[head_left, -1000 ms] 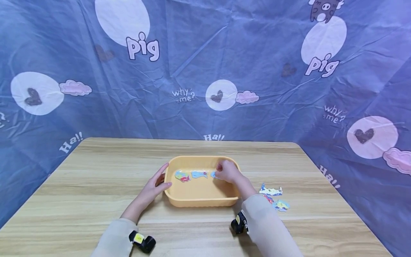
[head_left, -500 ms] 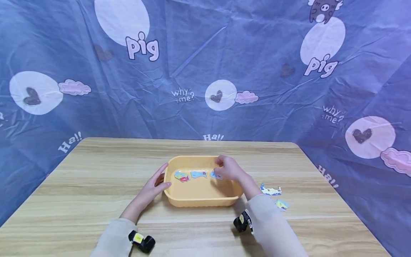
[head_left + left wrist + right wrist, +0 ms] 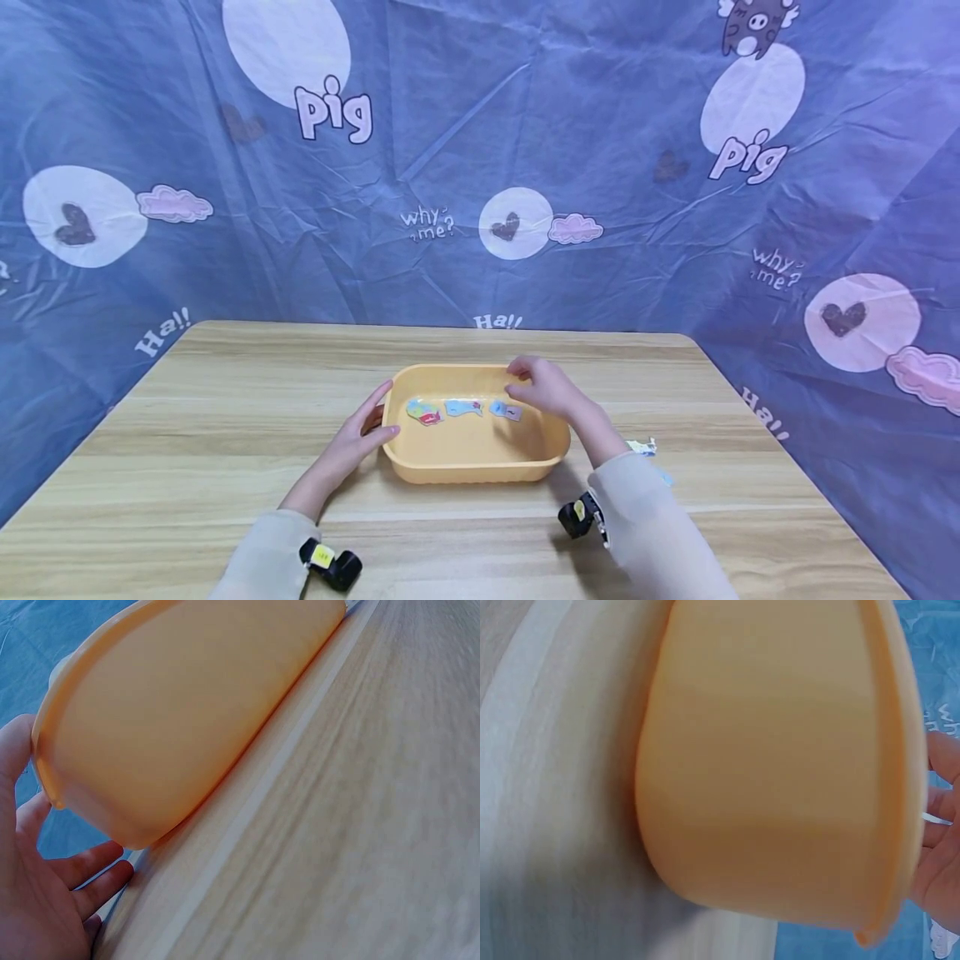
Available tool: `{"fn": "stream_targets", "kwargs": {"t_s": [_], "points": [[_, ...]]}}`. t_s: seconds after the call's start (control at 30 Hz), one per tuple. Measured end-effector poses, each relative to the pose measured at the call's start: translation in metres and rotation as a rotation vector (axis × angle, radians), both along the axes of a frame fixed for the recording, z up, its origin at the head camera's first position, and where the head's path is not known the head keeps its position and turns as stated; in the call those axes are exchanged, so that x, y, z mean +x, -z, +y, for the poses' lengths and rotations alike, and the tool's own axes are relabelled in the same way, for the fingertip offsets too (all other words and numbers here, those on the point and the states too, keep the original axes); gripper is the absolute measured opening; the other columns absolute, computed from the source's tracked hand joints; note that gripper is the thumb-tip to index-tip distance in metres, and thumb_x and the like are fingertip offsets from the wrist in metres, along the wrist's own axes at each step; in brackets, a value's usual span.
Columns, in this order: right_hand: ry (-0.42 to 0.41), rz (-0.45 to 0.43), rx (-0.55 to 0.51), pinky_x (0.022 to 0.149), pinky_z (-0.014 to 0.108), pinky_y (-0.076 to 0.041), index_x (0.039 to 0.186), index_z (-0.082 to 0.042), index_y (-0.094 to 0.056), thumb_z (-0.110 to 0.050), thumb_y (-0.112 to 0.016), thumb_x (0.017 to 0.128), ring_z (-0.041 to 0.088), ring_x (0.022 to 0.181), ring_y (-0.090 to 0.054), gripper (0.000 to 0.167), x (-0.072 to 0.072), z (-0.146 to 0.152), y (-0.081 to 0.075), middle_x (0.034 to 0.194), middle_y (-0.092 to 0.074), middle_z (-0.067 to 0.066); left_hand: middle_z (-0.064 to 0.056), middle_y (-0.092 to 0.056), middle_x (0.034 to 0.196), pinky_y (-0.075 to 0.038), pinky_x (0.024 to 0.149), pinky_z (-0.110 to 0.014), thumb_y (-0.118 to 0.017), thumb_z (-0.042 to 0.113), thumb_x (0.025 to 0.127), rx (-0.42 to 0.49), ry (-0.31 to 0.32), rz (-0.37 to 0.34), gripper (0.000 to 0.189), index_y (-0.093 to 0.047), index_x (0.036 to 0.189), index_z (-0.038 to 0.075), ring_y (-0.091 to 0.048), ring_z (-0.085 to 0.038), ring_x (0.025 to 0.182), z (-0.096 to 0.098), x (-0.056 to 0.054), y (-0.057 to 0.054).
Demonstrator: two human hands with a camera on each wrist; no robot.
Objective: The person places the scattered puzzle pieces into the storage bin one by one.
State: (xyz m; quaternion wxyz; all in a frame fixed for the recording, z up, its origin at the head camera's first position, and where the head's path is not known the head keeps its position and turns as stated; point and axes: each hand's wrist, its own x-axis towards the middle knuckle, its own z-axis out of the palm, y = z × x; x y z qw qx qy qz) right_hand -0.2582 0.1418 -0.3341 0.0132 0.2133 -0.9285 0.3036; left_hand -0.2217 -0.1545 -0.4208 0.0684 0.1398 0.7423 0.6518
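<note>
A yellow-orange plastic basin [image 3: 472, 473] sits on the wooden table. My left hand [image 3: 360, 437] holds its left end, thumb over the rim and the other fingers along the outside wall; in the left wrist view those fingers [image 3: 101, 866] lie at the basin's corner. My right hand [image 3: 551, 390] is over the basin's right end, thumb and fingers apart, with nothing between them. Inside, in a row, lie three flat colourful cutouts: a green and red piece [image 3: 426, 412], a light-blue fish-like piece [image 3: 463, 407] and a blue-grey piece [image 3: 506, 411] nearest my right hand.
Right of the basin, more flat pieces lie on the table, partly hidden by my right forearm: a white and blue piece [image 3: 642, 447] and a light-blue edge [image 3: 666, 478]. A blue printed cloth [image 3: 465, 283] hangs behind the table [image 3: 300, 350].
My right hand has let go of the blue-grey piece, which now lies in the basin, and has drawn up and to the right with its fingers spread. My left hand stays put.
</note>
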Motion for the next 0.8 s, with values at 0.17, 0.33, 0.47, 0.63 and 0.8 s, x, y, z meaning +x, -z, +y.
{"fn": "stream_targets", "kwargs": {"t_s": [0.17, 0.33, 0.47, 0.63, 0.8], "points": [[-0.007, 0.027, 0.008, 0.079, 0.038, -0.042, 0.101, 0.007, -0.057, -0.013, -0.060, 0.076, 0.028, 0.090, -0.053, 0.032, 0.003, 0.005, -0.007, 0.097, -0.058, 0.018, -0.010, -0.029, 0.135, -0.024, 0.095, -0.044, -0.056, 0.015, 0.083, 0.000, -0.006, -0.008, 0.065, -0.022, 0.136, 0.030, -0.033, -0.027, 0.117, 0.000, 0.000, 0.000], [-0.016, 0.081, -0.047, 0.082, 0.042, -0.039, 0.103, 0.009, -0.056, -0.011, -0.060, 0.077, 0.028, 0.091, -0.053, 0.033, 0.007, 0.016, -0.009, 0.100, -0.058, 0.019, -0.011, -0.032, 0.133, -0.021, 0.096, -0.045, -0.057, 0.017, 0.082, -0.013, -0.022, -0.021, 0.065, -0.022, 0.136, 0.030, -0.033, -0.026, 0.117, 0.001, 0.001, -0.001], [-0.007, 0.114, -0.054, 0.083, 0.044, -0.038, 0.104, 0.008, -0.056, -0.012, -0.061, 0.077, 0.029, 0.091, -0.053, 0.034, 0.012, 0.024, -0.010, 0.101, -0.058, 0.018, -0.012, -0.034, 0.132, -0.021, 0.096, -0.045, -0.057, 0.018, 0.082, -0.014, -0.024, -0.022, 0.066, -0.022, 0.136, 0.029, -0.033, -0.027, 0.117, 0.001, 0.000, -0.001], [0.017, 0.122, -0.027, 0.080, 0.043, -0.040, 0.106, 0.006, -0.055, -0.015, -0.062, 0.078, 0.029, 0.093, -0.052, 0.036, 0.017, 0.034, -0.011, 0.102, -0.057, 0.016, -0.013, -0.032, 0.132, -0.025, 0.095, -0.044, -0.057, 0.017, 0.082, -0.002, -0.015, -0.008, 0.066, -0.022, 0.137, 0.027, -0.034, -0.027, 0.116, 0.001, 0.000, 0.000], [0.033, 0.122, -0.029, 0.081, 0.044, -0.040, 0.110, 0.005, -0.054, -0.015, -0.062, 0.078, 0.031, 0.096, -0.050, 0.039, 0.023, 0.047, -0.011, 0.104, -0.056, 0.016, -0.013, -0.035, 0.130, -0.026, 0.094, -0.043, -0.057, 0.017, 0.083, -0.005, -0.018, -0.013, 0.065, -0.023, 0.136, 0.029, -0.035, -0.026, 0.115, 0.001, 0.000, -0.001]]}}
